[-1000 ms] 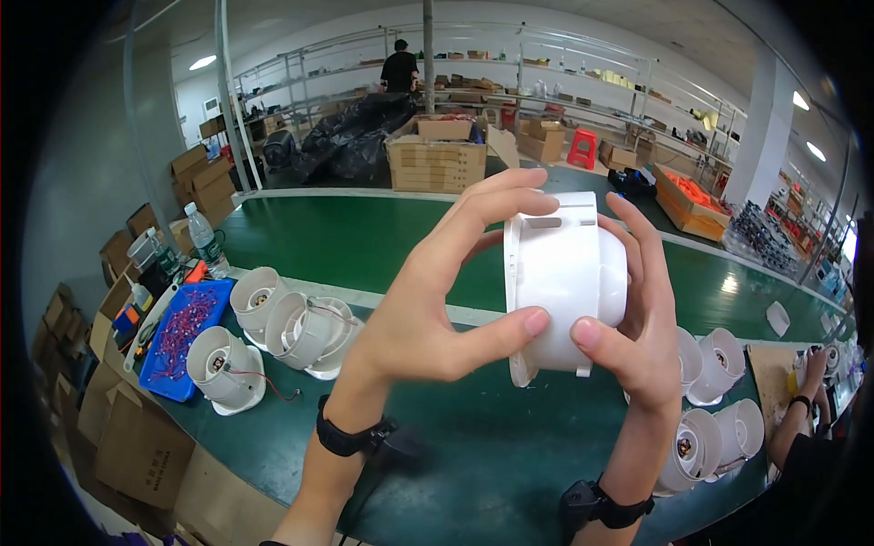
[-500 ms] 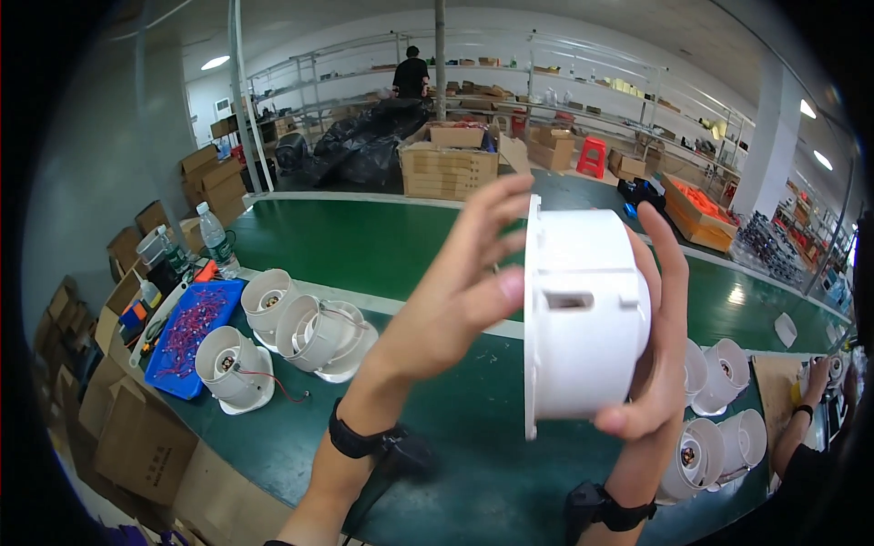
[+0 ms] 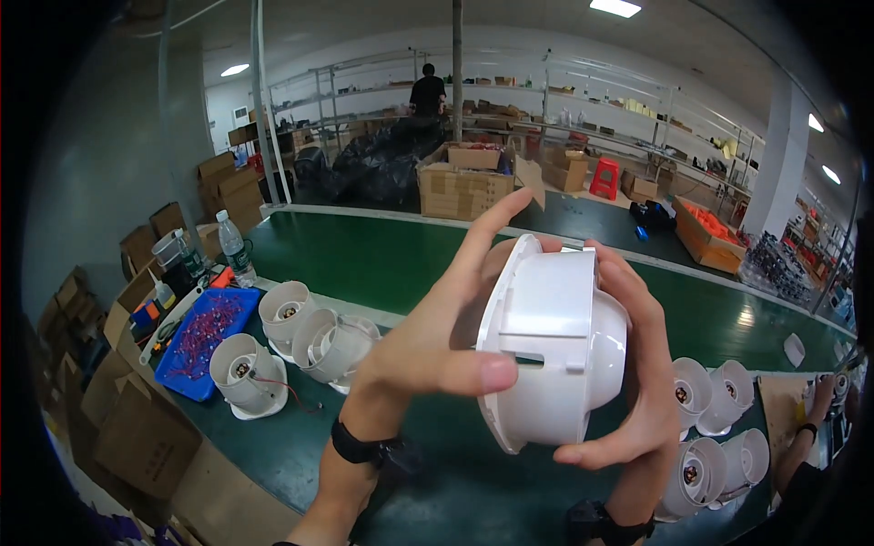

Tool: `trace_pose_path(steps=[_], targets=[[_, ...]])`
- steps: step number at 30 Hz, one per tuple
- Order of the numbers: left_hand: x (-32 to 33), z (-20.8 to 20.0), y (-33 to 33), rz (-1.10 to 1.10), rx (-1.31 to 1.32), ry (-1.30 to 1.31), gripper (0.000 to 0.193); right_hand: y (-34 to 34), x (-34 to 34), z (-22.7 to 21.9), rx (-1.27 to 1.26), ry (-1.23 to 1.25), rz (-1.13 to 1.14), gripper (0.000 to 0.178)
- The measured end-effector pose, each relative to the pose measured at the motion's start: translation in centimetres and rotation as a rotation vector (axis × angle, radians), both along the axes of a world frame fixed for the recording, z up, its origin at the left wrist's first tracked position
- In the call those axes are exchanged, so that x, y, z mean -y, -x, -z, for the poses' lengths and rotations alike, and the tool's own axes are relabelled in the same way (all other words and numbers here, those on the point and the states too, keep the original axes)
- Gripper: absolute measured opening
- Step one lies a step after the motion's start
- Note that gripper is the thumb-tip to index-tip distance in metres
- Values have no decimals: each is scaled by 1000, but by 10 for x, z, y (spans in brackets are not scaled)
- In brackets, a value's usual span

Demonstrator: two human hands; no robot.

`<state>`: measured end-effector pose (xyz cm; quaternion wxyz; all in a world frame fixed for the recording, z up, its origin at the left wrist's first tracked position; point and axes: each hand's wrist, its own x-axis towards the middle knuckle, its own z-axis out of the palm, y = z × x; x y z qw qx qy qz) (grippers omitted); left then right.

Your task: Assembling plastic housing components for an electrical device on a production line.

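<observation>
A round white plastic housing (image 3: 551,309) with a wide flange, a small slot in its wall and a domed end is held up over the green table, slightly tilted. My left hand (image 3: 423,341) grips the flange, its thumb beside the slot and its other fingers partly hidden behind. Around the domed end curves my right hand (image 3: 648,373), thumb underneath and fingers over the top. On the table to the left stand three similar white housings (image 3: 238,380), one trailing a thin red wire. Several more white housings (image 3: 694,473) are grouped on the right.
A blue tray (image 3: 171,380) of red and dark wires lies at the left edge, near a clear plastic bottle (image 3: 235,247). Beyond runs a green conveyor belt (image 3: 364,246). Cardboard boxes (image 3: 146,437) crowd the left side. At far right, another person's arm (image 3: 806,437) reaches in.
My left hand has closed onto the flange, where before its fingers were spread beside it. The housing has turned and tipped, showing more of its domed end, and sits slightly lower.
</observation>
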<state>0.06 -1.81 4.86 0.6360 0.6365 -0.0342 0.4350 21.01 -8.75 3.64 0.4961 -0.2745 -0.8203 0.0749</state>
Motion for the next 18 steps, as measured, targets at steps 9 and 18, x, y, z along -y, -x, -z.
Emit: trace_pose_path(steps=[9, 18], targets=[[6, 20, -32, -741, 108, -523, 78, 11, -9, 9, -523, 461, -150, 109], [11, 14, -58, -910, 109, -815, 34, 23, -42, 33, -863, 595, -372, 69]])
